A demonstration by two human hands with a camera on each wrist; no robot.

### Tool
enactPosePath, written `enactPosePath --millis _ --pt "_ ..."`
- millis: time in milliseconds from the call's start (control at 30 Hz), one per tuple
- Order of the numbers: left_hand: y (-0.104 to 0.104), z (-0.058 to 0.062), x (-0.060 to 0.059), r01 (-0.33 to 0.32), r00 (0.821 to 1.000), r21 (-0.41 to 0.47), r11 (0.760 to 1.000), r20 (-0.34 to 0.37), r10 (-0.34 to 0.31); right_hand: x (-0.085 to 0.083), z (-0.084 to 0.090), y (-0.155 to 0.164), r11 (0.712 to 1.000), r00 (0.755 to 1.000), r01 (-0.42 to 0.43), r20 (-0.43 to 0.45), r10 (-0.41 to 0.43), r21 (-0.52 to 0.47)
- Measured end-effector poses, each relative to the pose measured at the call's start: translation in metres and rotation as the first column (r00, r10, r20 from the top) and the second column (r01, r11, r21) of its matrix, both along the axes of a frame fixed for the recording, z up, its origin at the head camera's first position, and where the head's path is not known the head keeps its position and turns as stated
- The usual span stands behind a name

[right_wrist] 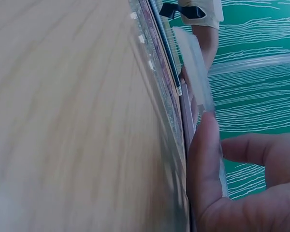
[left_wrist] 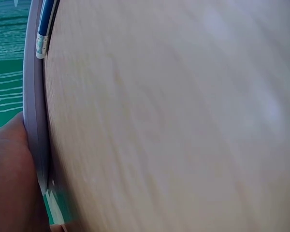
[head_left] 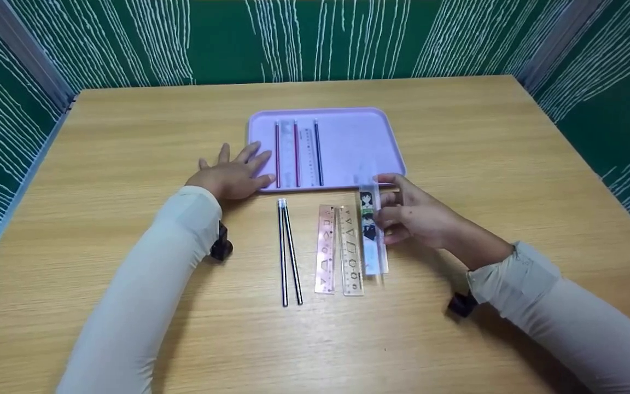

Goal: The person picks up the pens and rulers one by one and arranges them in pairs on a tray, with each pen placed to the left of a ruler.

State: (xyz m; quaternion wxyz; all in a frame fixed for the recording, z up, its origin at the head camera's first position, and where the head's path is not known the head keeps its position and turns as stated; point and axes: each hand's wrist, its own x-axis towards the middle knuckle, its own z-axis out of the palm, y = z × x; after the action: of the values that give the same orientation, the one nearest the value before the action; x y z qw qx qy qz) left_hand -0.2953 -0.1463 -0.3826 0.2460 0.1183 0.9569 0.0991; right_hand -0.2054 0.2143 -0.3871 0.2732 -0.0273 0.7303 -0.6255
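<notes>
The right hand point(head_left: 419, 216) pinches the clear picture ruler point(head_left: 372, 230) between thumb and curled fingers, seemingly just lifted off the table point(head_left: 129, 137), right of the other two rulers point(head_left: 339, 249). The left hand point(head_left: 233, 175) lies flat, fingers spread, against the pink tray point(head_left: 359, 137)'s left near edge. Next, the ruler likely needs carrying far into that tray, parallel to the pencils point(head_left: 297, 153).

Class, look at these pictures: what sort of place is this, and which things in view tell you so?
Probably a staged tabletop workstation, not a real classroom: a wooden table boxed in by green panels with white streaks, with a lilac tray and sorted rulers and pencils.
</notes>
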Motion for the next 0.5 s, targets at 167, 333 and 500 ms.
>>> enactPosePath --millis 167,333,500 --pt "0.000 -0.001 0.000 0.004 1.000 0.003 1.000 -0.004 -0.004 -0.002 -0.004 0.000 1.000 1.000 0.004 -0.013 -0.004 0.009" --pt "0.001 0.000 0.000 0.001 1.000 0.005 1.000 -0.004 -0.001 -0.007 -0.005 -0.004 1.000 0.999 0.024 -0.032 -0.024 0.009" --pt "0.001 0.000 0.000 -0.001 1.000 0.010 1.000 0.004 0.001 -0.015 -0.003 -0.009 0.998 0.998 0.054 -0.037 -0.054 0.010"
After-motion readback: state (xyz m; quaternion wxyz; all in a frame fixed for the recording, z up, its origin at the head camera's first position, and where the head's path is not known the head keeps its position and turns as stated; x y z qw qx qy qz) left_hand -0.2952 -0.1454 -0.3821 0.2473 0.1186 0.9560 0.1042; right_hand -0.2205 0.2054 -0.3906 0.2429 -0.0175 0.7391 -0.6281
